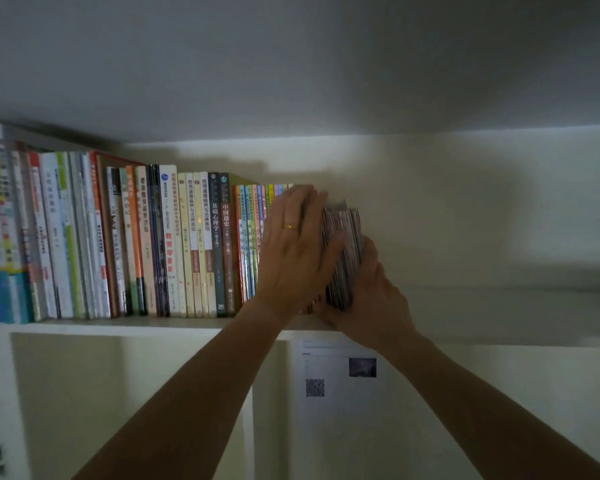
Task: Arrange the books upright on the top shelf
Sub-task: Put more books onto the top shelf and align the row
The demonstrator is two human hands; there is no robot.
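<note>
A long row of upright books [174, 244] fills the left part of the white top shelf [174, 329]. At its right end stands a bundle of several thin dark-spined booklets [343, 251], nearly upright. My left hand [291, 247], with a gold ring, lies flat with straight fingers against the spines of thin colourful books [248, 244] and the bundle's left side. My right hand [368, 292] grips the bundle from the right and below, thumb across its spines.
The right half of the top shelf [482, 306] holds nothing up to the back wall. A sheet of paper with a QR code [336, 375] hangs below the shelf board. A vertical divider [248, 427] splits the lower compartments.
</note>
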